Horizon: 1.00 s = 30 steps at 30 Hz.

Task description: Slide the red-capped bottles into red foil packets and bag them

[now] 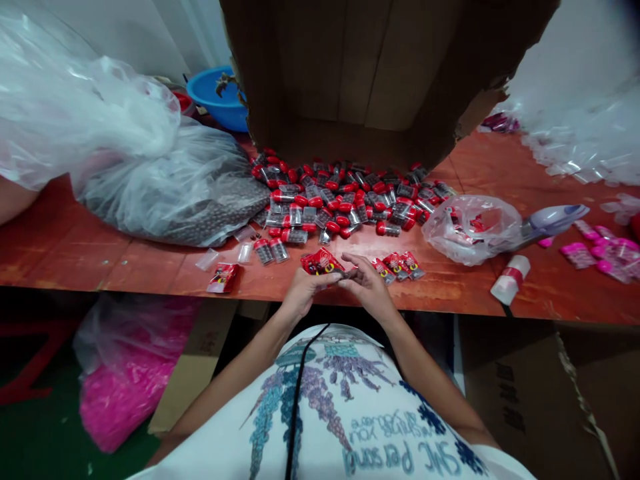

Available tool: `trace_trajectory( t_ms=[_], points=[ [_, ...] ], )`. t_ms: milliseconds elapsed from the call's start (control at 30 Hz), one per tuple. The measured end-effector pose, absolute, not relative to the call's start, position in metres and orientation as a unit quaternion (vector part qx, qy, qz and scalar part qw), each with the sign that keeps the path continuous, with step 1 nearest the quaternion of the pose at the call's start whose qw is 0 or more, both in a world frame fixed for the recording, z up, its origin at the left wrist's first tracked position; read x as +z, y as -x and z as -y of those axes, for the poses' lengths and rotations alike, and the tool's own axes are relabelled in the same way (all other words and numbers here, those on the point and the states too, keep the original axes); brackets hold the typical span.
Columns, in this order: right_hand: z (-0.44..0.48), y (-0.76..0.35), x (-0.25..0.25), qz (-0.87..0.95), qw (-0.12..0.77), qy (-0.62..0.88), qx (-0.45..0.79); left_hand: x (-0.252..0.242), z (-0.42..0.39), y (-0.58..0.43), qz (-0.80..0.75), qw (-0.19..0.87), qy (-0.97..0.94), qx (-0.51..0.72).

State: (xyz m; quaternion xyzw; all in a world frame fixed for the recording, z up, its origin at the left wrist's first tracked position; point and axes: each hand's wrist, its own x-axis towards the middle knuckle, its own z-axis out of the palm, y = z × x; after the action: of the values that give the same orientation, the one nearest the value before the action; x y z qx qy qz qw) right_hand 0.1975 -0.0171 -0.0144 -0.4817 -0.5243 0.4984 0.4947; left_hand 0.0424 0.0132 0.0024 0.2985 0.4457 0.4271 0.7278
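My left hand (301, 291) is closed on a red printed packet (321, 261), above the front edge of the table. Close against it, my right hand (369, 285) pinches its fingertips around something small and dark that I cannot make out. To the right lie several red-topped packets (399, 266) in a row. A stack of red printed cards (223, 277) sits to the left. Behind the hands spreads a heap of small clear tubes with red caps and dark contents (345, 193). Two such tubes (271, 251) lie apart from the heap.
A large cardboard box (380, 67) stands on its side behind the heap. At left rests a clear bag of dark beads (180, 193), near a blue basin (220, 100). A small plastic bag (473, 230), a white roll (511, 280) and pink pieces (615, 253) are at right.
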Motion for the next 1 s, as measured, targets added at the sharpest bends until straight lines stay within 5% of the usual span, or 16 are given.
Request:
trace_trajectory(
  t_ms=[467, 767, 1000],
  points=[
    [0.025, -0.210, -0.026, 0.395, 0.525, 0.546, 0.520, -0.006, -0.012, -0.055, -0.422, 0.764, -0.270, 0.407],
    [0.037, -0.289, -0.029, 0.449, 0.502, 0.711, 0.202, -0.011, -0.018, -0.060, -0.461, 0.771, -0.182, 0.399],
    [0.021, -0.209, -0.012, 0.581, 0.466, 0.570, 0.347, -0.006, -0.018, -0.073, -0.432, 0.750, -0.227, 0.447]
  ],
)
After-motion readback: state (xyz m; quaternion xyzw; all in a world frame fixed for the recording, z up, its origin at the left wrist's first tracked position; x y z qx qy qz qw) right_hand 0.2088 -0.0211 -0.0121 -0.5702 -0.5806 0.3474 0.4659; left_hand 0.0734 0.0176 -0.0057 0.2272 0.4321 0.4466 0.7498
